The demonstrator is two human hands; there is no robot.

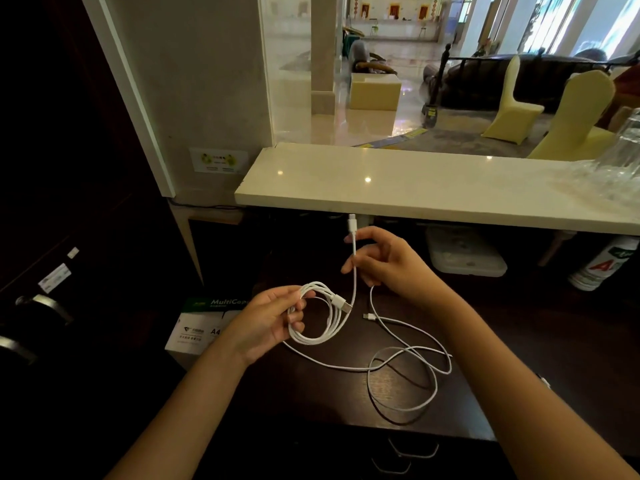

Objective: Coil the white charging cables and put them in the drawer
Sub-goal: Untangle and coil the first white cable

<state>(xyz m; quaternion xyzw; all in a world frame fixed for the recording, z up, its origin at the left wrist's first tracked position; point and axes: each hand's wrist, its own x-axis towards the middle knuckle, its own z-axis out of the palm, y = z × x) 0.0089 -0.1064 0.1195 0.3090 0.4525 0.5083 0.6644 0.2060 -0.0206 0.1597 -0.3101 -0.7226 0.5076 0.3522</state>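
Coiled white cable (317, 315) in left grip (273, 320); right grip (384, 261) pinches its tail.

A pale stone ledge (433, 188) is overhanging the far edge of the dark desk (519, 341), capping the room above the back strip. Under it a white flat box (464, 254) and a white canister (602, 268) are standing to the right. A loose white cable (408, 368) is sprawling in loops over the middle of the desk. A paper ream box (201, 327) is sitting off the left edge. Bare desk is lying open to the right. Drawer handles (412, 448) are showing below the near edge.
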